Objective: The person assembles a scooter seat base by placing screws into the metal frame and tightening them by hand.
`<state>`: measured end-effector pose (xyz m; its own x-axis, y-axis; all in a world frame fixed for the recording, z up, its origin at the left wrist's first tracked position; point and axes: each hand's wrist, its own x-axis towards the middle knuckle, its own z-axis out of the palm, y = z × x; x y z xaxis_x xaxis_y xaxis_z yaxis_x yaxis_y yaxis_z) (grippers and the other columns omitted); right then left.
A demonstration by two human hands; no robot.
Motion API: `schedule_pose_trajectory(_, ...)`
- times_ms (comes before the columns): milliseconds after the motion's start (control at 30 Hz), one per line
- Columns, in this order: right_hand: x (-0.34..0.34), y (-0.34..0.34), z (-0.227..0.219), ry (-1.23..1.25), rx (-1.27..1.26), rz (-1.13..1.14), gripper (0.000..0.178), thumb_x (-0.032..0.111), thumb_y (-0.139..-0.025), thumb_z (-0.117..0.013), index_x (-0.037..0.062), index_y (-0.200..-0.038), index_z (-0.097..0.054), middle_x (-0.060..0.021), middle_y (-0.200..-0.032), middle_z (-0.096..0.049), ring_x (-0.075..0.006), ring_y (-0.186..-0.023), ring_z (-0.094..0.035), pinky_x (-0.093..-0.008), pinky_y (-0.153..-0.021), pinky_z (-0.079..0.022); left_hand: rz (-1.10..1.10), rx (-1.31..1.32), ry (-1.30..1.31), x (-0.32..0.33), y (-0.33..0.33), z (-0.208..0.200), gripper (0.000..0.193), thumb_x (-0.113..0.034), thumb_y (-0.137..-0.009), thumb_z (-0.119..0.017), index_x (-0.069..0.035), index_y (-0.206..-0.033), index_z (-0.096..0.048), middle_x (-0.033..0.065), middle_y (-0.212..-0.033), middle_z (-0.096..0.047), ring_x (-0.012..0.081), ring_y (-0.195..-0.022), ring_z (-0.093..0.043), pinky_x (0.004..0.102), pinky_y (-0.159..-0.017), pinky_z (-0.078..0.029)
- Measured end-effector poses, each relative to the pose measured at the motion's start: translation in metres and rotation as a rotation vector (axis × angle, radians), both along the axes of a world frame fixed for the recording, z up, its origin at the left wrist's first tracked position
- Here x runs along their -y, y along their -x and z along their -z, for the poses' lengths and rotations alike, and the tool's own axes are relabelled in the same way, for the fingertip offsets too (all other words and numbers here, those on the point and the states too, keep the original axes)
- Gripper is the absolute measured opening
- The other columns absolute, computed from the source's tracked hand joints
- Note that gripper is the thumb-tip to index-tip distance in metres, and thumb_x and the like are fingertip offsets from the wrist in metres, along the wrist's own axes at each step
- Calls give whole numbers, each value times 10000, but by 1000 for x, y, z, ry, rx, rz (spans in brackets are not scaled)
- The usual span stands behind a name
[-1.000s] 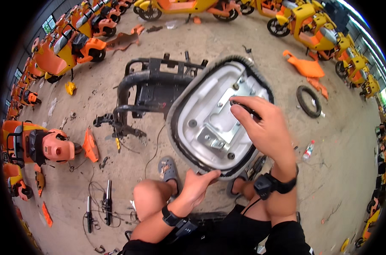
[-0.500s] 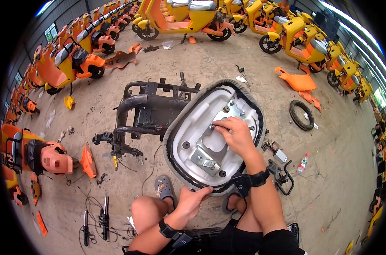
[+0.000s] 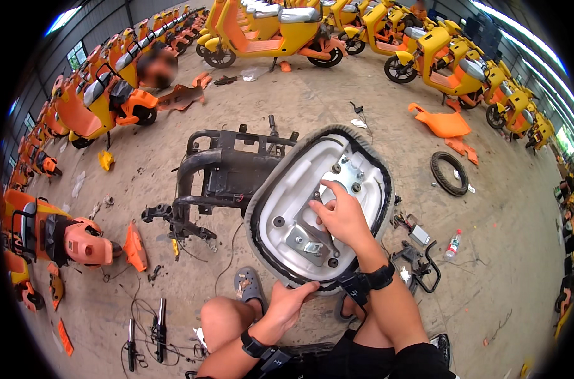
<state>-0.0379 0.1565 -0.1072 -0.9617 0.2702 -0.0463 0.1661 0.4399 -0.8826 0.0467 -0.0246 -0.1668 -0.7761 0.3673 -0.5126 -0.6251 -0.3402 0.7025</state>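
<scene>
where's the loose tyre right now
In the head view the black tyre lies flat on the concrete, right of the upturned seat, just below the orange panel.

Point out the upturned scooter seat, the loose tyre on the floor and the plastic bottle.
upturned scooter seat (image 3: 286,208): head view, on the pale plastic underside, left of the metal bracket.
loose tyre (image 3: 440,175): head view, on the black rubber of its left side.
plastic bottle (image 3: 452,245): head view, on the clear body.

right hand (image 3: 341,215) slid down the seat underside (image 3: 287,208), onto metal bracket (image 3: 312,230)
</scene>
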Motion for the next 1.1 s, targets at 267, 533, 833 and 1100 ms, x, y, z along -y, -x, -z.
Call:
schedule_pose_trajectory(267, -7, 5, 29, 465, -75, -116, 619, 117, -942, -648, 33, -1471, -337, -86, -811, -705, -86, -612, -594, -226, -564, -476, 69, 7, 89, 2, 2, -4, 343, 74, -822, -680, 4, -1148, -602, 96, -1058, -684, 217, -939, -685, 382, -780, -573)
schedule_pose_trajectory(533, -6, -8, 2, -8, -226, -23, 410, 129, -976, -548, 83, -1379, -490, -116, -851, -651, -189, -753, -648, -324, -715, -506, -14, 29, 87, 3, 4, 13, 409, 99, -802, -691, -10, -1176, -568, 86, -1059, -666, 208, -885, -681, 340, -677, -585)
schedule_pose_trajectory(833, -5, -1, 22, -343, -457, 16, 234, 254, -865, -672, 63, -987, -731, -141, -875, -596, -347, -830, -642, -468, -717, -509, -36, -6, 85, 6, 7, 25, 511, 78, -819, -649, -31, -1287, -476, 116, -1168, -601, 241, -953, -664, 398, -774, -605)
schedule_pose_trajectory(1100, 4, 20, 42, -380, -510, 136, 83, 127, -791, -681, 45, -801, -690, -135, -866, -616, -366, -787, -643, -476, -680, -510, 30, -78, 99, 6, 5, 18, 508, 15, -840, -633, -21, -1321, -473, 122, -1231, -591, 258, -1076, -630, 422, -890, -576)
